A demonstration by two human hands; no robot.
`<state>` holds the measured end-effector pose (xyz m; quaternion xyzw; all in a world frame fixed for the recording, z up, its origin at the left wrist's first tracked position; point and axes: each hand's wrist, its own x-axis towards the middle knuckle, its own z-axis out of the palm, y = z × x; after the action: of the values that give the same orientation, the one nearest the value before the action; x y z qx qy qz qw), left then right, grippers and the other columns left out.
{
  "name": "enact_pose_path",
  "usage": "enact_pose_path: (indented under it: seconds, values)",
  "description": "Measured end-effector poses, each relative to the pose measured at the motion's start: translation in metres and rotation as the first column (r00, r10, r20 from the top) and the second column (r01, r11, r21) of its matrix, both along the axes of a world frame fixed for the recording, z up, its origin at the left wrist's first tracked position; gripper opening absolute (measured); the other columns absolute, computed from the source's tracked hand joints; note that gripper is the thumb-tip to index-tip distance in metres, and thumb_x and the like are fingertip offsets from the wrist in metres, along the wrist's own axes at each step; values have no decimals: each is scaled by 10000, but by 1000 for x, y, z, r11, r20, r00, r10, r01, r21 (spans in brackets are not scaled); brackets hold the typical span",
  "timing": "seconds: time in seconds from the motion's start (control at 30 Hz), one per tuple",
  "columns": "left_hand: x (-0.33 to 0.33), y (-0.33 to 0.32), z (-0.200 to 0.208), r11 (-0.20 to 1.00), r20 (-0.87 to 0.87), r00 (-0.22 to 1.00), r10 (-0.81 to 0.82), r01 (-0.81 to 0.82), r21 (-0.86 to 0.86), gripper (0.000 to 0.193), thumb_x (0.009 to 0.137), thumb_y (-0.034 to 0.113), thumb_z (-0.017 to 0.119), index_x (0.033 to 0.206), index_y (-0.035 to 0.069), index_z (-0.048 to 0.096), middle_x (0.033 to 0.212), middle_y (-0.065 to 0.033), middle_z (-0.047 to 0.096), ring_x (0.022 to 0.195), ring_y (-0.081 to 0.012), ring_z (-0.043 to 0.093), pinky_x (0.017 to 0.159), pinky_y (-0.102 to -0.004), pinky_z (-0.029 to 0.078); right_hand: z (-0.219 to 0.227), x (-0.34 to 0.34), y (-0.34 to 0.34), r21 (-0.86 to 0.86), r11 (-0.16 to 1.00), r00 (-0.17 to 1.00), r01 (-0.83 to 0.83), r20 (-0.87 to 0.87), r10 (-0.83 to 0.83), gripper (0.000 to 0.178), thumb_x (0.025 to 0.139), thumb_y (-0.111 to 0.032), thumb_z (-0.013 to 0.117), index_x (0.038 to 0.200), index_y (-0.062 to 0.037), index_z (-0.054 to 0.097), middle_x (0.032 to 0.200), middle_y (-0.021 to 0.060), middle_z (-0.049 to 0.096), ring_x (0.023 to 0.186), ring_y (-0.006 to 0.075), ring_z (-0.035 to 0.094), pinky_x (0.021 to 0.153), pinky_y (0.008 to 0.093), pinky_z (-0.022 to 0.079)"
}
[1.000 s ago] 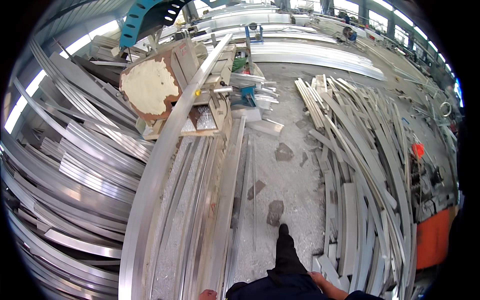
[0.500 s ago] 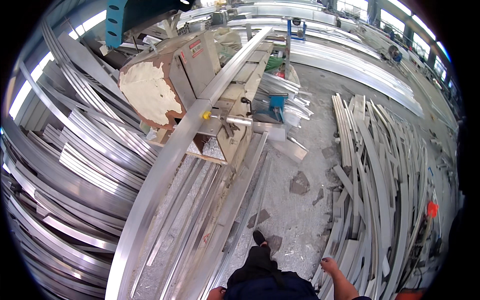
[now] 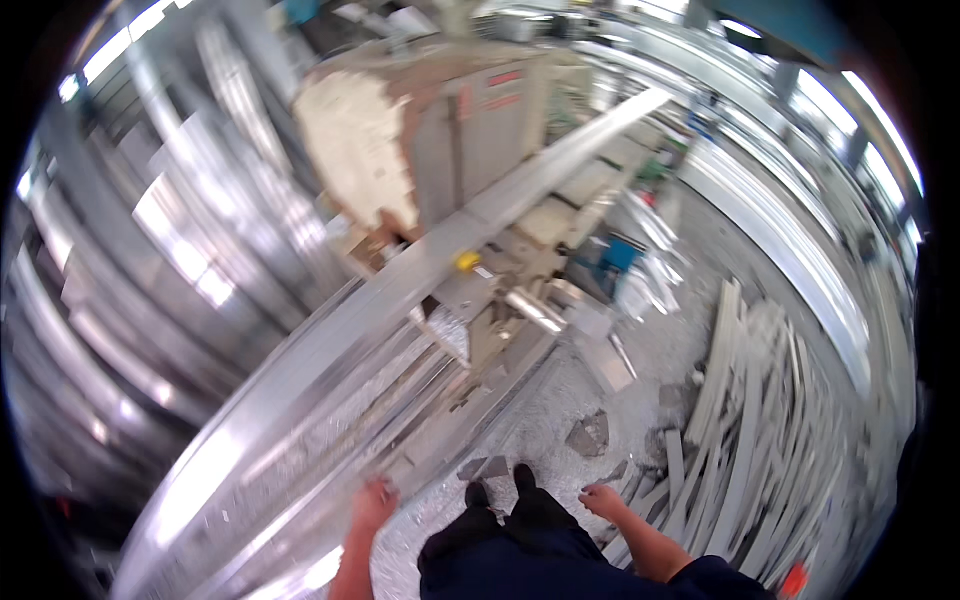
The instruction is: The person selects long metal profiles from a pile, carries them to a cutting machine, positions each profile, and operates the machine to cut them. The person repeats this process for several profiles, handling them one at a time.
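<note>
My left hand (image 3: 374,501) is beside the lower part of the machine bed, low in the head view. It is blurred, its fingers look loosely apart, and I see nothing in it. At my right side my right hand (image 3: 602,501) hangs over the floor near the pile of metal strips, its fingers curled in with nothing visible in them. Ahead, a long aluminium profile (image 3: 400,282) lies across the machine bed, passing beside a box-shaped machine housing (image 3: 475,130) with peeling paint. A clamp with a yellow tip (image 3: 467,261) stands against the profile's near side.
Long metal profiles (image 3: 180,250) fill a rack at the left, blurred. To the right, a pile of strips and offcuts (image 3: 745,430) lies on the floor. Dark flat pieces (image 3: 588,435) lie ahead of my shoes (image 3: 524,478). More profiles (image 3: 780,250) are stacked farther off.
The whole view has swung, so the machine and profile appear farther right. My left hand has come up into fuller view beside the bed. Both shoes now show instead of one.
</note>
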<state>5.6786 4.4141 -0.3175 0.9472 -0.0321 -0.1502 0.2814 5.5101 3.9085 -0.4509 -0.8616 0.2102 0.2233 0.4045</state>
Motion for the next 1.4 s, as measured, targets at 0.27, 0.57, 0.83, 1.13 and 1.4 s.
enact_pose_path:
  seconds: [0.27,0.57,0.83,1.13,1.4]
  values:
    - [-93,-23,15,938,42,937,346,-344,-45,239,830,253,635,964,56,658,941,-189,663,882,-396,630,767,-464,514,-5,142,-11,236,962,955,-137,-225,191,343,797,-247,629,1016,12,680,773,104,677,614,172,637,530,315,512]
    - [-503,-37,-139,862,-708,519,479,-429,269,277,741,258,583,901,92,737,935,-175,699,889,-335,676,806,-419,539,-40,137,88,107,696,666,-710,-218,714,299,759,-253,637,866,20,698,660,130,659,584,229,658,546,359,532]
    - [-642,14,-175,-51,-630,-124,767,-990,133,352,710,288,593,983,122,739,964,-166,700,957,-327,664,872,-399,523,5,93,437,-46,111,115,-993,-98,989,335,769,-280,663,969,-13,694,693,82,651,592,171,607,559,352,496]
    - [-761,251,-148,-117,-343,-170,924,-979,169,315,776,299,598,971,82,718,899,-159,699,903,-349,660,813,-412,530,173,-33,859,-105,-20,-68,-994,478,876,354,777,-191,692,1080,-14,646,955,122,638,830,232,640,720,337,521]
    - [-818,551,-128,-84,-277,-125,953,-984,154,358,813,394,592,958,88,709,919,-189,685,893,-378,651,806,-454,525,289,-114,1190,-294,22,-242,-956,824,512,356,748,-108,701,1080,-22,605,1051,132,597,910,303,616,794,375,512]
